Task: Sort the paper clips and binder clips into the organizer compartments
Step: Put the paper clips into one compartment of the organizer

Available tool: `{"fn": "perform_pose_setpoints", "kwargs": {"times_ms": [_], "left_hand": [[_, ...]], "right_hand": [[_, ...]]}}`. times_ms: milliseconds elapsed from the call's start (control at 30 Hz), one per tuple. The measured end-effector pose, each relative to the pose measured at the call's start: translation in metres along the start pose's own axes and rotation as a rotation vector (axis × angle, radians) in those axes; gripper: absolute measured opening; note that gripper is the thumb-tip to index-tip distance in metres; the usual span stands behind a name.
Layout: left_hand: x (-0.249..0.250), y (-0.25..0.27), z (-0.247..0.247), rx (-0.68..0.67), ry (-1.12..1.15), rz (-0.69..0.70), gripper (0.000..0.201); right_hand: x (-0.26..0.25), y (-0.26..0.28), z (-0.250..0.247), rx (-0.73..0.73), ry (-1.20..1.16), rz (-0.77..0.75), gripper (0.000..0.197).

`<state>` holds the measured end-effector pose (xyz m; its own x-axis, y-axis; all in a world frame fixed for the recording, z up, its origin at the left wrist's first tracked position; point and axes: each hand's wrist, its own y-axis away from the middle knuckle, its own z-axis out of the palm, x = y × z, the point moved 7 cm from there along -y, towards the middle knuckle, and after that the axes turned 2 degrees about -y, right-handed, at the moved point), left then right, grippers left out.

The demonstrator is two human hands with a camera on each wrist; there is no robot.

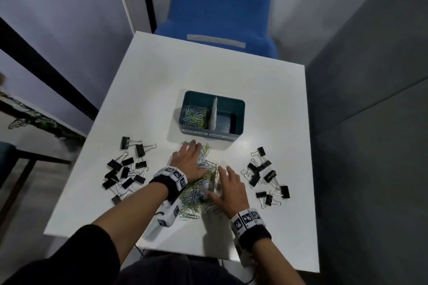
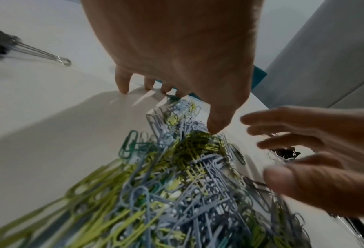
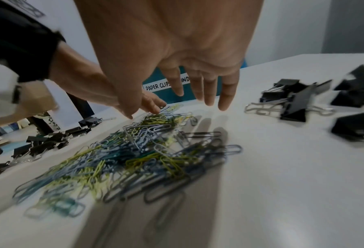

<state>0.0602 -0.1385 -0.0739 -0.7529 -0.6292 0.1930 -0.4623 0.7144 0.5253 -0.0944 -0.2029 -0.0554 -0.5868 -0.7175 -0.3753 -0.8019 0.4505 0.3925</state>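
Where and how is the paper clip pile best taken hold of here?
Probably at its two long flanks, scooped inward from both sides. The paper clip pile is a loose, low heap running toward the organizer, and the left hand and right hand already sit open on either side.

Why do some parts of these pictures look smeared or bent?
Head view: the table edges bow from the wide lens, and the right hand is motion-smeared. Right wrist view: the binder clips and near paper clips blur. Left wrist view: the foreground paper clips streak.
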Motion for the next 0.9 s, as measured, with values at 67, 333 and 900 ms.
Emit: {"fn": "perform_pose_setpoints", "kwargs": {"times_ms": [67,333,900], "left_hand": [[0.012,0.002,0.006,-0.027,-0.049,0.073,0.089],[0.020,0.051,0.030,-0.051,-0.080,0.353,0.088],[-0.028,0.090,0.054,0.016,0.220,0.030,0.135]], "right_hand": [[0.015,0.015,0.004,-0.034,0.017,0.056,0.095],[0.021,0.032,0.028,-0.081,0.030,0.150,0.097],[-0.002,-0.006,0.014,-0.148,0.078,0.009,0.128]]}}
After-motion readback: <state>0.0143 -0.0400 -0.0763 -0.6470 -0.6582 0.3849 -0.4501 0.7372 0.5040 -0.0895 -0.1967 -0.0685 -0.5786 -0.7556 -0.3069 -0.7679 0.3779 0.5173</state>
